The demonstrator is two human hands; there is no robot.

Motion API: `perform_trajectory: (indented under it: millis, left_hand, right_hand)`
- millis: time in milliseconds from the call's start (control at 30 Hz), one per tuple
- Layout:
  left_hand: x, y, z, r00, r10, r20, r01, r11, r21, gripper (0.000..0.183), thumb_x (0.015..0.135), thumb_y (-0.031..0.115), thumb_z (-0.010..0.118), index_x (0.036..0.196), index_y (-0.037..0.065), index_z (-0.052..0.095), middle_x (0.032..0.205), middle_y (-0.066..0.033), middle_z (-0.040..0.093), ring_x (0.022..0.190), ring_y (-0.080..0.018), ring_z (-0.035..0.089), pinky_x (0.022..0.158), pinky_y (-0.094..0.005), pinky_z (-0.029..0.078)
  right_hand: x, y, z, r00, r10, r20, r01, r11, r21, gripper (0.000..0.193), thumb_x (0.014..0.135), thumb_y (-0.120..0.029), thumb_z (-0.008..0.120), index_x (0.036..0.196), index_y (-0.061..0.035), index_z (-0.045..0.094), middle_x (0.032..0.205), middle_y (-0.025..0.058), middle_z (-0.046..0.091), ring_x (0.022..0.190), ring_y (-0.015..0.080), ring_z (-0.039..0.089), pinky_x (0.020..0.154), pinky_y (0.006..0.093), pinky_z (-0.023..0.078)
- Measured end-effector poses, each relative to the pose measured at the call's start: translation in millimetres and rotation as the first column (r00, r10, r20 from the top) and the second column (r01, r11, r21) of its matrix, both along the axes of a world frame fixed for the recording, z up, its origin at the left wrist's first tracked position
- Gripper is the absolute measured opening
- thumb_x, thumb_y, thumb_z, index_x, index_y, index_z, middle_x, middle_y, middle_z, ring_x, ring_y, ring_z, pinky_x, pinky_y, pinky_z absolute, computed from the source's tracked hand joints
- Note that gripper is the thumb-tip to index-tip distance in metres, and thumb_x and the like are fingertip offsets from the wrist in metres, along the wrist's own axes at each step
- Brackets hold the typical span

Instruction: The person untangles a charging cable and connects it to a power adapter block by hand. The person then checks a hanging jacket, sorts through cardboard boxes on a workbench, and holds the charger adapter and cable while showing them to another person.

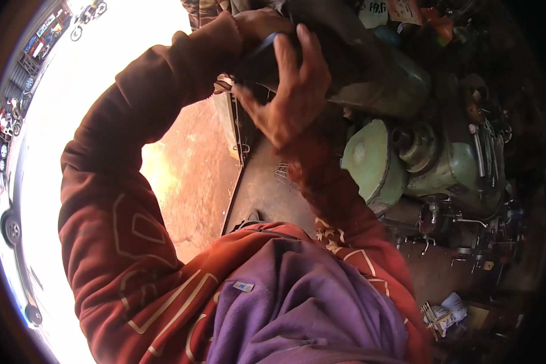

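Note:
My right hand is raised at the top middle, its fingers spread and slightly blurred. Nothing shows in its grasp. Just beyond it, my left hand comes out of a rust-red sleeve, its fingers hidden by dark shapes. Between the two hands lies a dark object with a thin bluish edge; its kind is too dark to make out. Whether my left hand holds it cannot be told. A purple cloth covers the front of my red sweatshirt.
A large green machine with a rounded green housing stands close on the right, with handles and metal rods on it. A crumpled pale cloth lies at the lower right. Camouflage fabric shows at the top; a motorcycle stands outside.

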State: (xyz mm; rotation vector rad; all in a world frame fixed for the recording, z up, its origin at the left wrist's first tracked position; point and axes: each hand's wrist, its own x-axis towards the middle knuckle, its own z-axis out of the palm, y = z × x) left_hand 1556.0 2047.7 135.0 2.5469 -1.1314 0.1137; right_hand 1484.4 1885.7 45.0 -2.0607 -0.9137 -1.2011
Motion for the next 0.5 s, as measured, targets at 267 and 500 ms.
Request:
perform_trajectory:
  millis: [267,500]
  left_hand:
    - [1,10,8,0.994,-0.062,0.093,0.078,0.980,-0.184,0.030,0.090,0.021,0.062,0.111,0.000,0.063,0.094,-0.0147,0.069,0.089,-0.0254,0.068,0.078,-0.0358,0.056]
    - [-13,42,9,0.958,-0.180,-0.224,0.029,0.836,-0.548,0.024,0.090,0.013,0.059,0.108,-0.003,0.062,0.092,-0.0135,0.068,0.085,-0.0201,0.067,0.076,-0.0329,0.056]
  right_hand:
    - [23,-7,44,0.992,0.059,0.113,-0.067,0.996,0.065,0.086,0.069,-0.027,0.082,0.137,-0.0006,0.037,0.118,0.0233,0.053,0.109,0.0381,0.051,0.094,0.0476,0.041]
    - [47,2,44,0.854,0.506,0.119,-0.500,0.737,0.455,0.077,0.071,-0.023,0.082,0.133,-0.0005,0.041,0.120,0.0200,0.051,0.106,0.0327,0.055,0.093,0.0420,0.044]
